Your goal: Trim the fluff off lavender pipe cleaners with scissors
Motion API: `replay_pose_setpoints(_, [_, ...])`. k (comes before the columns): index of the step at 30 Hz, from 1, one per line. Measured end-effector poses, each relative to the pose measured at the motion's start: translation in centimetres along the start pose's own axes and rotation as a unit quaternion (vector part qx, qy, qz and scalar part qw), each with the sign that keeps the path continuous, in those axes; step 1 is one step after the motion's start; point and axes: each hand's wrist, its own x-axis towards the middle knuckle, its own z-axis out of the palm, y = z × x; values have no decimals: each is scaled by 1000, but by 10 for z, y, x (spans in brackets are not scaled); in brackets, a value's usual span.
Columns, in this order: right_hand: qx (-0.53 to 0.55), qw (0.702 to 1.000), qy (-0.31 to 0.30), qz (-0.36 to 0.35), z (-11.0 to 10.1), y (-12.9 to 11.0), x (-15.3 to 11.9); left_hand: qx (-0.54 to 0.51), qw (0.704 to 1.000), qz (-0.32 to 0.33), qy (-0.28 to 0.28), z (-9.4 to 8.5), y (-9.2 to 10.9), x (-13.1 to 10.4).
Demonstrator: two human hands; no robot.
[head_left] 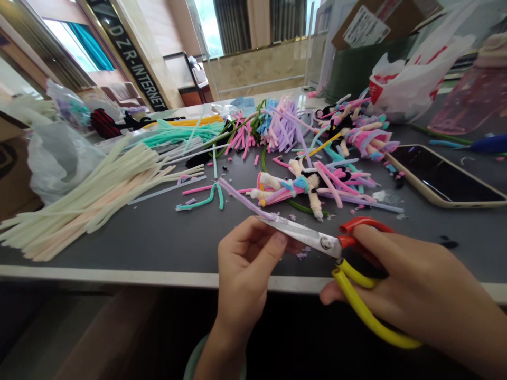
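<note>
Over the near edge of the counter, our left hand pinches a light purple pipe cleaner between thumb and fingers, its free length slanting up and away to the left. Our right hand grips the scissors by the red and yellow handles, which stand apart; the blades lie against the pipe cleaner near our left thumb. Beneath them we see purple fluff scattered on the dark top. Just beyond lies a doll with cream limbs, pink and purple stems beside it, and to its left a bent teal piece. Further left spreads a bundle of cream stems; to the right rests a phone, screen up. Farther back, we have a purple bunch, more dolls, a white plastic bag and a pink bottle.
</note>
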Motion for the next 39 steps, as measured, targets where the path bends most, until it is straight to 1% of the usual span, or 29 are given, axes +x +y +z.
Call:
replay_pose_setpoints(6, [6,1000,3,14,0,-1,-1,2,996,44,82,5,1,3])
replay_pose_setpoints(12, [3,1000,4,7,0,0,0,14,992,66,105,4,0,5])
replay_pose_setpoints(16, [-8,1000,6,-8,0,1,1,-10,993,72,96,5,0,5])
replay_pose_setpoints(23, [-42,999,14,-22,-1,-2,1,-22,995,34,94,6,3,4])
replay_pose_setpoints(27, [-56,998,10,-30,-4,-5,3,-30,996,14,77,7,1,2])
replay_pose_setpoints(30, [-60,998,1,-28,-4,-6,4,-60,997,-1,50,7,0,2])
replay_pose_setpoints(34, [-51,998,22,-27,-1,-5,4,-103,994,-15,15,7,1,2])
replay_pose_setpoints(39, [-45,998,34,-38,0,-5,5,-122,992,-19,2,6,2,2])
